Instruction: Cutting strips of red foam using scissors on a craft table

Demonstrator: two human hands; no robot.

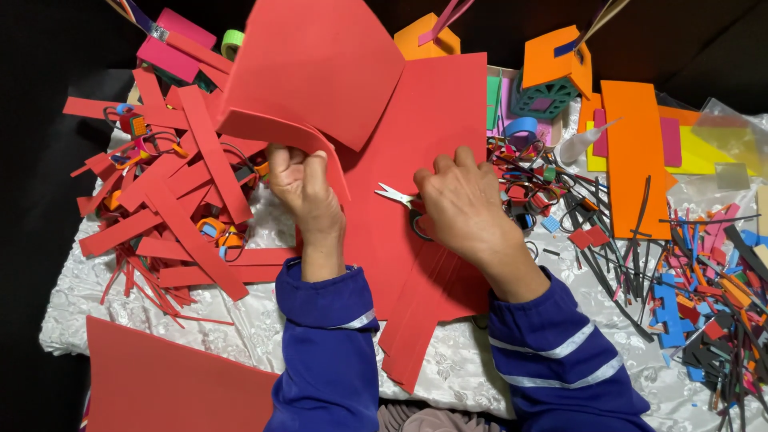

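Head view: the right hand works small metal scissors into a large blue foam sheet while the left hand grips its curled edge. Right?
Not quite. In the head view the large foam sheet is red, not blue. The right hand does hold the small metal scissors, and the left hand grips its curled edge.

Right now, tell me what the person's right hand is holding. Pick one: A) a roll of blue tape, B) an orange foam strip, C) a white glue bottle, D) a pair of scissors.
D: the right hand grips a pair of scissors, whose open silver blades point left over the red foam sheet, while the left hand pinches the sheet's curled edge.
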